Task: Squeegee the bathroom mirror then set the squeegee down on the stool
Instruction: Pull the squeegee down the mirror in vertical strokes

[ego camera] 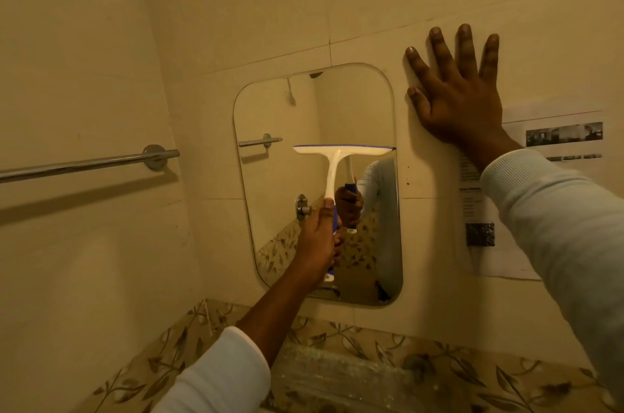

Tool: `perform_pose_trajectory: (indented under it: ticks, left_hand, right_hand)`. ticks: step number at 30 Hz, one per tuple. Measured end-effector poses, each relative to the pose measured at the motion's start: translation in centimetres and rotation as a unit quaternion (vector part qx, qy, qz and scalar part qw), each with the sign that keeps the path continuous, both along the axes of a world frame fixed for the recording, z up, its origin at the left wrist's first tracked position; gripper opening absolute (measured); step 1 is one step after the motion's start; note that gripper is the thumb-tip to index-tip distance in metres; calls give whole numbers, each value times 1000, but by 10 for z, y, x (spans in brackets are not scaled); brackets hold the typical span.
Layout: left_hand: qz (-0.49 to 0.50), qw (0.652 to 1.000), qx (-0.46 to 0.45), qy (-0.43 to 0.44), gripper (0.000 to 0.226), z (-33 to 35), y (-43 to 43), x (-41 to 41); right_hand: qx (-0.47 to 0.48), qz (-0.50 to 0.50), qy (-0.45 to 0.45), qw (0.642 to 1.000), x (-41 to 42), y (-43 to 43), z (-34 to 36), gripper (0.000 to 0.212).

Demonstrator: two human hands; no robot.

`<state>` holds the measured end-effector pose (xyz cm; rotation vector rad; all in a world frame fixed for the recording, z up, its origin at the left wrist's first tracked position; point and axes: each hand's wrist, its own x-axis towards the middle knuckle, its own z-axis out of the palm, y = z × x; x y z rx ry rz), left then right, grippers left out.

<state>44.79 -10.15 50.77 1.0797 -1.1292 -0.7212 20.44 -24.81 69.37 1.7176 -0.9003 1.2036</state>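
Observation:
A rounded rectangular mirror (304,108) hangs on the beige tiled wall ahead. My left hand (317,240) grips the blue-and-white handle of a white squeegee (337,155). Its blade lies level against the glass about a third of the way down, reaching the mirror's right edge. My right hand (456,88) presses flat on the wall tile just right of the mirror, fingers spread. The stool is not in view.
A chrome towel bar (87,162) juts from the left wall. A printed paper sheet (540,149) is stuck to the wall right of the mirror, partly behind my right arm. Leaf-patterned tiles (371,345) run below the mirror.

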Motion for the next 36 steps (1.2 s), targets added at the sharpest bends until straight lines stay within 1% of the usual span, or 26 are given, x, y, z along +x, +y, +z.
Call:
perform_pose_trajectory:
  ticks: [6,11,17,24,30,36]
  left_hand:
    - [2,1000,18,4,52,-33,3,2]
    - [-4,999,44,20,58,-59,8,0]
    - [-3,996,82,40,50,-82,16,-3]
    - [-13,992,101,69,57,-111,24,-6]
    - [-11,989,121,87,51,-121,24,-8]
    - [-23,989,129,67,61,-159,31,-11]
  right_hand:
    - [5,0,0,1000,0,2,0,69]
    - [8,6,1,1000,0,4,0,69]
    - [10,8,0,1000,0,5,0,69]
    - [8,12,-3,1000,1,4,0,70]
    - [11,17,-3,1000,1,8,0,70]
    - [11,11,-2,1000,1,8,0,69]
